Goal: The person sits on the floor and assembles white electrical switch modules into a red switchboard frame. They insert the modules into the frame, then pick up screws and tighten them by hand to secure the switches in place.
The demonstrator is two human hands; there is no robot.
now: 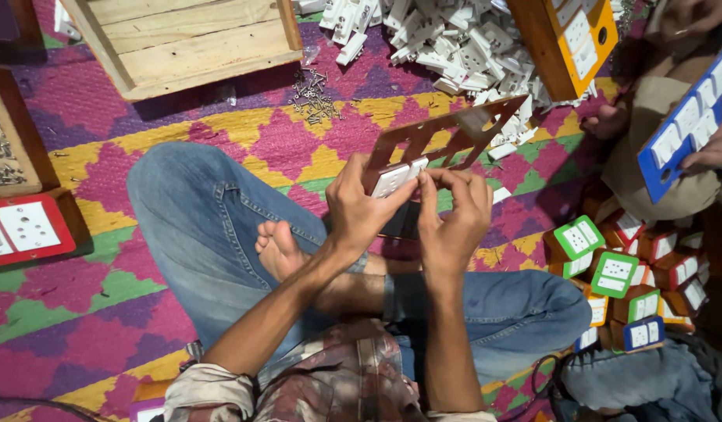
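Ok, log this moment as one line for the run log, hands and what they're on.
left hand: holds brown cut-out panel | right hand: fingers on white switch module in panel | nearby: pile of white modules, screws on rug

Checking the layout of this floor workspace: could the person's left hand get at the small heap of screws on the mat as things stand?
Probably not right away: the left hand is gripping the brown cut-out panel, and the screws lie apart, beyond the raised knee.
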